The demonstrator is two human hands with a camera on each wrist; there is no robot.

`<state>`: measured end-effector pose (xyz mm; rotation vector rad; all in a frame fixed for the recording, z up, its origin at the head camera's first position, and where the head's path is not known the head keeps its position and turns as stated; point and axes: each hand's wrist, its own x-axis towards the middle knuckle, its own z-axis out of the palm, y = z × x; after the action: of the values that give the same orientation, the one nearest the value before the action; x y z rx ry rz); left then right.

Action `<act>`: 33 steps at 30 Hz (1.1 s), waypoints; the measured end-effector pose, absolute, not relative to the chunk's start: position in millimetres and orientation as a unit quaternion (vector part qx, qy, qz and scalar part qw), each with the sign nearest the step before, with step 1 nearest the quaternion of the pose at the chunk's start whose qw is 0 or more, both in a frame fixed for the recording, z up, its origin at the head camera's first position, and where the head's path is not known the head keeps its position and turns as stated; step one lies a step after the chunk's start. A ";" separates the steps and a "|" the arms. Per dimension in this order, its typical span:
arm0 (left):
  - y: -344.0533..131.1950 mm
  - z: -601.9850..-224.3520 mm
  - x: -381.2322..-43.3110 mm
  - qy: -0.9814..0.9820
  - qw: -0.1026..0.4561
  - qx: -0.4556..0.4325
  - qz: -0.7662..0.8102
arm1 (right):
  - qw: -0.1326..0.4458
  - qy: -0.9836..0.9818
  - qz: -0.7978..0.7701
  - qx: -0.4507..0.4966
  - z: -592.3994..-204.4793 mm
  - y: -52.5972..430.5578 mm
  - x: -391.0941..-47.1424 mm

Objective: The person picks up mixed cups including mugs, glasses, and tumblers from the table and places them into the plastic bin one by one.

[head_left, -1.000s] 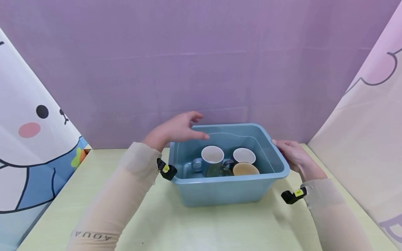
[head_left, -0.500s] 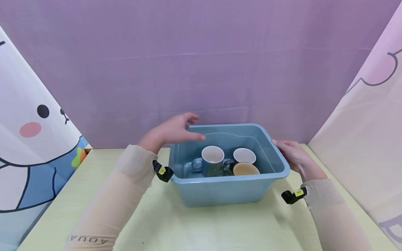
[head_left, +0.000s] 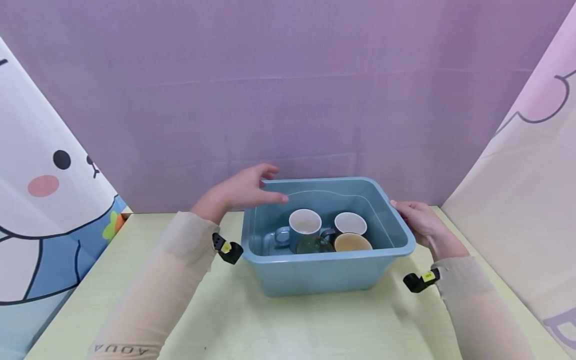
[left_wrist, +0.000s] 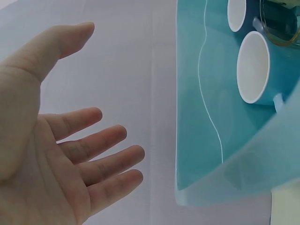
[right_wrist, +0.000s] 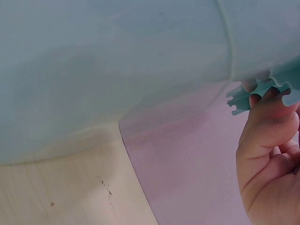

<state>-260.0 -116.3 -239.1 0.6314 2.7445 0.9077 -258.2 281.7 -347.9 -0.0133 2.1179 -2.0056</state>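
Note:
A blue plastic tub (head_left: pixel 315 275) stands on the table with several cups inside. Among them are a blue mug with a white inside (head_left: pixel 304 223), a dark-handled mug with a white inside (head_left: pixel 350 223), a cup with a tan inside (head_left: pixel 352 243) and a clear glass mug (head_left: pixel 308 245). My left hand (head_left: pixel 240 190) hovers by the tub's back left corner; in the left wrist view its fingers (left_wrist: pixel 110 166) are spread, holding nothing, apart from the tub. At the right side, my right hand (head_left: pixel 418 220) grips the rim, fingers curled underneath it, as the right wrist view shows.
The pale wooden table (head_left: pixel 270 325) extends in front of the tub and to its left. Right behind the tub hangs a purple cloth (head_left: pixel 288 100). Printed cloths flank the table, a cartoon one on the left (head_left: pixel 58 210) and a pale one on the right (head_left: pixel 531 200).
My left hand has drifted left and slightly down, away from over the tub's back rim. The right hand, tub and cups have stayed in place.

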 end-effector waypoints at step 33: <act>-143.5 -255.4 -258.5 0.928 0.071 0.178 0.320 | 0.113 0.719 -0.686 -0.006 -349.1 282.4 -258.2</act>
<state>-258.5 -143.5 -255.4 0.5364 2.7900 0.9619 -258.2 282.4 -349.1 -0.0173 2.1089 -2.0126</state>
